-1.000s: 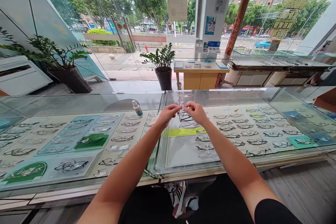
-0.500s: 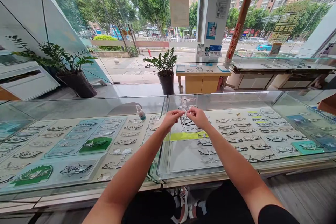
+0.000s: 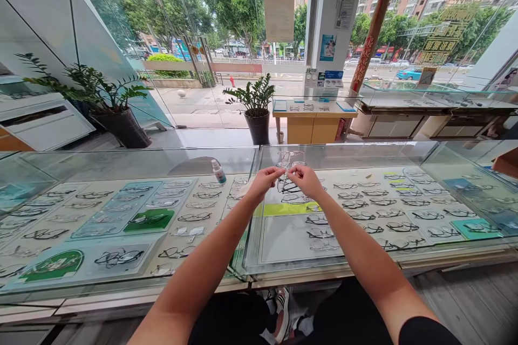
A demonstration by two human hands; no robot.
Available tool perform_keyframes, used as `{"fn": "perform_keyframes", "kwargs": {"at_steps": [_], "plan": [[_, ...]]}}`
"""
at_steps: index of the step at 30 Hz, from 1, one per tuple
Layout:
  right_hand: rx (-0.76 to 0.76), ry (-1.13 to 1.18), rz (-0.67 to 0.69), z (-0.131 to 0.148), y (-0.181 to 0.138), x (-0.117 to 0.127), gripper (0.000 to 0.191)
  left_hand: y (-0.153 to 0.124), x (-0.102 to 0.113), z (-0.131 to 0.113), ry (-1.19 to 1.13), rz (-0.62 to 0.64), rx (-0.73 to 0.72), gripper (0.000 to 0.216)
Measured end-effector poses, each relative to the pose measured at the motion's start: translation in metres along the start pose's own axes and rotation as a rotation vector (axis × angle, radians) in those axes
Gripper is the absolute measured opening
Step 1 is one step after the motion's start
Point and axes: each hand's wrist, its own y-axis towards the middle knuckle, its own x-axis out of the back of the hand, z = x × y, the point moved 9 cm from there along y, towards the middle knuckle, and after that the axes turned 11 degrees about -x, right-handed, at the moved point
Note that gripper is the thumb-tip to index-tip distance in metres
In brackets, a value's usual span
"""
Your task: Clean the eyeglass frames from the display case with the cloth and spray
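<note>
Both hands are raised over the glass counter, fingertips almost meeting. Between them is a pair of thin-rimmed eyeglasses (image 3: 285, 160), partly hidden by my fingers and hard to separate from the frames behind it. My left hand (image 3: 264, 182) pinches it from the left, thumb and fingers pressed together. From the right, my right hand (image 3: 306, 180) pinches it with thumb and forefinger. Under the glass, a bright yellow-green strip (image 3: 283, 209) and several dark eyeglass frames (image 3: 321, 232) lie just below my hands.
A glass display case (image 3: 226, 156) with rows of eyeglasses spans left and right. A small spray bottle (image 3: 218, 172) stands left of my hands. Beyond are a potted plant (image 3: 258, 124), a wooden cabinet (image 3: 311, 128) and large windows facing a street.
The view has shifted slightly. Both hands keep their pinch on the eyeglasses, which appear to have turned a little between the fingers.
</note>
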Motion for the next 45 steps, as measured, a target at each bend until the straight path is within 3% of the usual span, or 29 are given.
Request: {"fn": "perform_keyframes", "kwargs": {"at_steps": [15,23,28,41,45], "plan": [[-0.073,0.080,-0.011,-0.009,0.002,0.000,0.026,-0.001,-0.001,0.014,-0.061,0.012,0.034,0.050],[-0.087,0.196,-0.036,-0.008,0.004,0.009,0.030,-0.004,-0.017,0.016,-0.253,0.143,0.048,0.049],[-0.114,0.244,-0.073,-0.014,0.007,0.013,0.028,-0.008,-0.023,0.013,-0.249,0.199,0.031,0.053],[-0.077,0.122,-0.044,-0.008,0.004,0.011,0.023,-0.008,-0.021,0.023,-0.260,0.164,0.085,0.048],[-0.112,0.102,-0.086,-0.007,0.002,0.018,0.022,-0.006,-0.017,0.021,-0.291,0.093,0.069,0.047]]}}
